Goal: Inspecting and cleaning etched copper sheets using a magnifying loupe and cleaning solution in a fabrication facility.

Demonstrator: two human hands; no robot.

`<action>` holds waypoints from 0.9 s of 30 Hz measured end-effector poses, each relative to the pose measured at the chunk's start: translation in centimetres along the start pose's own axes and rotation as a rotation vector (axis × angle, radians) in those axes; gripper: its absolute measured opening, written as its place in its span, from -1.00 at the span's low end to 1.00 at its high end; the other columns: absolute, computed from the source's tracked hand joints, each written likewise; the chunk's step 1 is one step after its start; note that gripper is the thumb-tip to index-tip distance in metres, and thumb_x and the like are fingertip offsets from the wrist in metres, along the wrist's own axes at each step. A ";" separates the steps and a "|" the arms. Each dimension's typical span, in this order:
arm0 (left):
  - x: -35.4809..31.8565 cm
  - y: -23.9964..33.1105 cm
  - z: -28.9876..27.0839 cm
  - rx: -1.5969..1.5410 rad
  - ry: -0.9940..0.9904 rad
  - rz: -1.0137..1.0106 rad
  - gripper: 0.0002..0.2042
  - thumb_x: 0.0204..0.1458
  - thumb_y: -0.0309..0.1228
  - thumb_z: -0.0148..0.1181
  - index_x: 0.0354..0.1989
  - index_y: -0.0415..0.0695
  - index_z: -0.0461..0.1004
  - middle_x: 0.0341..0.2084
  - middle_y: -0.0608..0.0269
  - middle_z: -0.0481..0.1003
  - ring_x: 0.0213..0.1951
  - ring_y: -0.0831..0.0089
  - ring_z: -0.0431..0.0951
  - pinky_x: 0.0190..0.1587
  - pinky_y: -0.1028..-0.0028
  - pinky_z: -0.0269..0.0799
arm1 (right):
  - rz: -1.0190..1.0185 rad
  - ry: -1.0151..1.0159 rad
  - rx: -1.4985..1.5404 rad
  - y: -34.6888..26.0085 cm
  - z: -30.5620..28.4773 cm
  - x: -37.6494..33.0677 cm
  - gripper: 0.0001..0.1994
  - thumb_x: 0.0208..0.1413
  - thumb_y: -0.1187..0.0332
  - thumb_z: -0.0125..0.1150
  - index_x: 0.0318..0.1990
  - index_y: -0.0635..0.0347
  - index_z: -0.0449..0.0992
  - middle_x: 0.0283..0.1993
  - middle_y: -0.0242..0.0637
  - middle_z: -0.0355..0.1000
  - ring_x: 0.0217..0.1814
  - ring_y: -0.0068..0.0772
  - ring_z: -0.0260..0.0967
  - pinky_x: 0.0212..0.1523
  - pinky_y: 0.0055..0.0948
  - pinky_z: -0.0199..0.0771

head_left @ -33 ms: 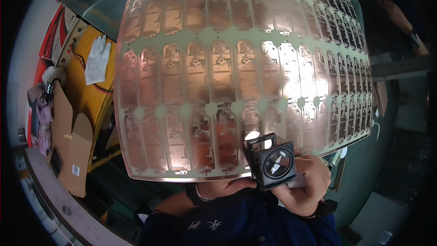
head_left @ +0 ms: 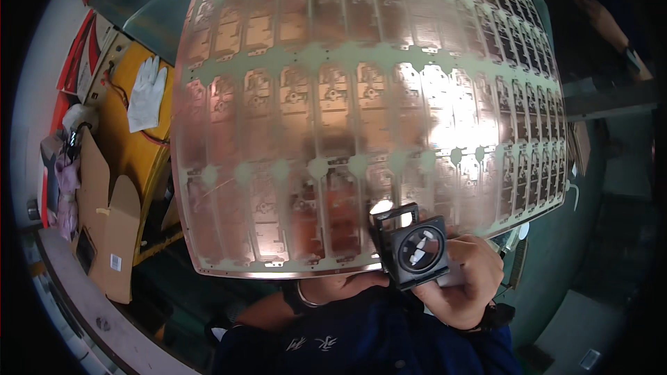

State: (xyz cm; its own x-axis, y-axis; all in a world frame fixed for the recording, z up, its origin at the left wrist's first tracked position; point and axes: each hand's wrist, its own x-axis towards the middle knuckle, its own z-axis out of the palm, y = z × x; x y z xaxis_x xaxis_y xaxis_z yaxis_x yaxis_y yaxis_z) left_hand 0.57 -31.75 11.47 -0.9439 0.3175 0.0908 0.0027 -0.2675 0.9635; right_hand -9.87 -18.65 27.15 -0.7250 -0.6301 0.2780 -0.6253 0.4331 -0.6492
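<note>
A large copper-coloured circuit board panel (head_left: 306,55) with pale green strips and rows of repeated patterns fills the middle of the view, tilted up before me. At its near edge, my left hand (head_left: 351,282) grips the board from below; most of its fingers are hidden behind it. My right hand (head_left: 474,278) is closed round a black folding magnifier (head_left: 421,248), which stands unfolded against the board's near edge, right of my left hand. Its round lens faces up toward me. Bright reflections wash out part of the panel.
On the left, a white glove (head_left: 147,94) lies on a yellow surface (head_left: 132,160) beside an open cardboard box (head_left: 114,236). A grey rail (head_left: 90,312) runs along the lower left. Another person's arm (head_left: 611,28) shows at the upper right, above a grey beam (head_left: 611,102).
The whole view has shifted very slightly. My hands, the magnifier and the circuit board panel keep their places relative to one another.
</note>
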 end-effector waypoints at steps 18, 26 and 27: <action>1.9 3.1 7.5 -0.833 -0.174 -0.317 -0.25 0.13 -0.08 -0.06 0.30 -0.22 -0.31 0.22 0.12 -0.04 0.25 0.32 0.02 0.24 0.29 -0.04 | -0.061 0.204 -0.027 3.8 2.4 -14.5 -0.58 -0.14 0.46 0.19 -0.02 0.19 0.39 -0.12 -0.26 0.37 -0.17 -0.26 0.33 -0.15 -0.39 0.27; 2.3 3.2 11.7 -0.636 0.053 -0.391 -0.61 0.24 -0.39 -0.33 0.22 -0.25 0.04 0.04 -0.13 0.28 0.08 0.24 0.33 0.12 0.31 0.23 | 0.166 0.517 -0.204 7.7 -2.6 -20.8 -0.65 -0.01 0.34 0.06 -0.01 0.17 0.41 0.04 -0.15 0.33 0.09 -0.19 0.25 0.08 -0.21 0.10; 2.2 3.0 11.8 -0.552 0.075 -0.380 -0.62 0.24 -0.39 -0.33 0.21 -0.24 0.04 0.01 -0.18 0.31 0.05 0.22 0.36 0.10 0.30 0.26 | 0.278 0.628 -0.357 10.5 -3.7 -22.0 -0.63 -0.05 0.43 0.09 0.00 0.21 0.39 0.02 -0.12 0.34 0.09 -0.13 0.24 0.09 -0.22 0.12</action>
State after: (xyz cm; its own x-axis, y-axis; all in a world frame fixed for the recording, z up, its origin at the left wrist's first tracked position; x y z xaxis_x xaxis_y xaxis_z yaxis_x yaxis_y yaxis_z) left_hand 2.38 -21.15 17.57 -0.8662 0.4229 -0.2661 -0.4847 -0.5814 0.6535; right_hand -1.61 2.13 16.82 -0.8300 -0.0308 0.5569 -0.3745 0.7707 -0.5155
